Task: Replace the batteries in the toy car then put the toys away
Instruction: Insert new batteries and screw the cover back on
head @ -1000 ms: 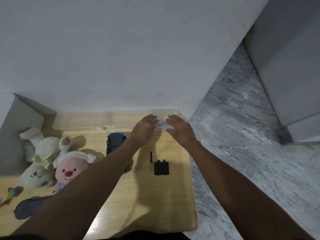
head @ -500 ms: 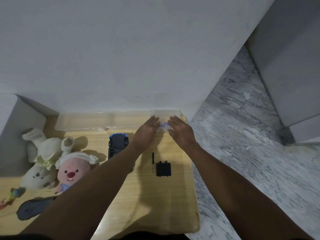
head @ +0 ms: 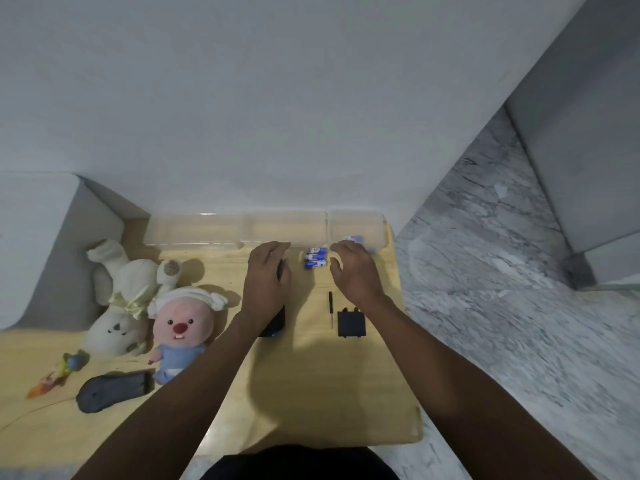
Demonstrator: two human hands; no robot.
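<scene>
Head view, looking down on a wooden table (head: 311, 393) set against a white wall. Left hand (head: 266, 282) laid over the toy car (head: 275, 323), palm down, fingers curved loosely across the body; whether actually gripping or only resting cannot be told, as the car is mostly hidden, only its dark near end showing below the wrist. Right hand (head: 353, 271) hovering just right of the batteries (head: 315, 258), fingers loosely curled, holding nothing visible. Three blue-and-white cells lying side by side between the two hands, just in front of the clear boxes (head: 235, 230) lined along the wall; something pale blue inside the right-hand box, too blurred to name. Near the right wrist, a thin screwdriver (head: 330, 308) and, just beside it, the black battery cover (head: 351, 323), off the car. Far left, well apart from the work: a white plush (head: 121, 299), a pink plush (head: 181, 323), a small bright figure (head: 59, 374) and a dark flat object (head: 114, 389).

Probably at the loading stage. Batteries likely light, hard and smooth, prone to rolling; best pinched across the middle between thumb and forefinger, one at a time. Car probably light, rigid plastic; best steadied by its sides, underside up. Cover small and stiff, best taken by its edges.
</scene>
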